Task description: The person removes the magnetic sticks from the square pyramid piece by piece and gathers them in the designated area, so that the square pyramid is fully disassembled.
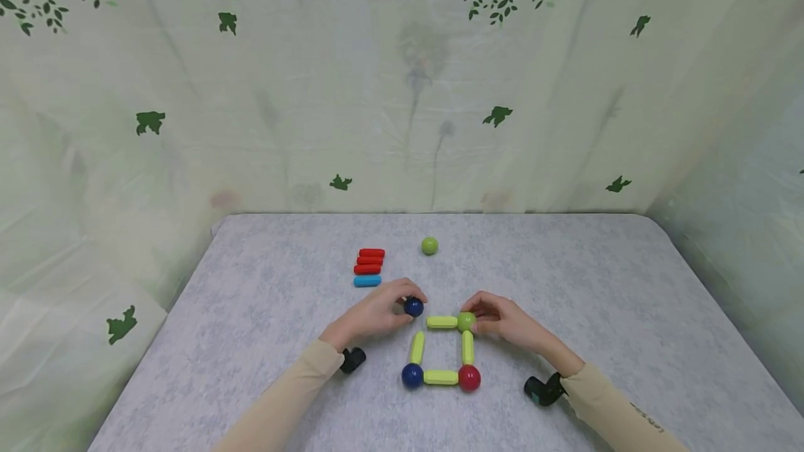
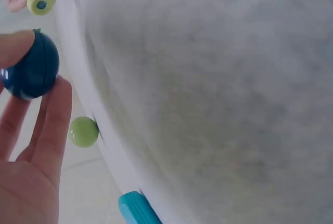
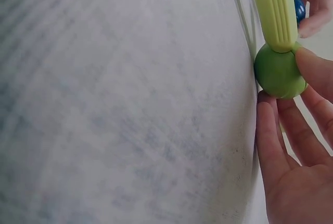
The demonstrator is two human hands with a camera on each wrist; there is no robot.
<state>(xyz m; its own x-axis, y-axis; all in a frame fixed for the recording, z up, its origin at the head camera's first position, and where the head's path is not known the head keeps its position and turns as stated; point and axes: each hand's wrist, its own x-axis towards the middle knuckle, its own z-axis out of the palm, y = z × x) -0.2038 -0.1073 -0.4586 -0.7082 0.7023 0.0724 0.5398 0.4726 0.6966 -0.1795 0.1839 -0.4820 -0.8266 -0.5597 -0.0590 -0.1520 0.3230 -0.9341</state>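
Observation:
My left hand (image 1: 377, 311) pinches a dark blue ball (image 1: 414, 307) between thumb and fingertips; the left wrist view shows that ball (image 2: 39, 70) close up. With thumb and fingers, my right hand (image 1: 511, 326) holds a green ball (image 1: 466, 321) at the far right corner of a ball-and-stick frame. From this ball a yellow-green stick (image 1: 442, 323) points left towards the held blue ball, with a gap between them. Another stick (image 1: 467, 348) runs down to a red ball (image 1: 469, 378). A near stick (image 1: 441, 377) joins that to a second blue ball (image 1: 412, 376), whose left-side stick (image 1: 417, 347) has a free far end.
Beyond my left hand, three red sticks (image 1: 367, 269) and a light blue stick (image 1: 367, 281) lie in a stack-like row. A loose green ball (image 1: 430, 245) sits farther back on the grey table (image 1: 283, 257). A leaf-printed curtain (image 1: 377, 124) hangs behind the table.

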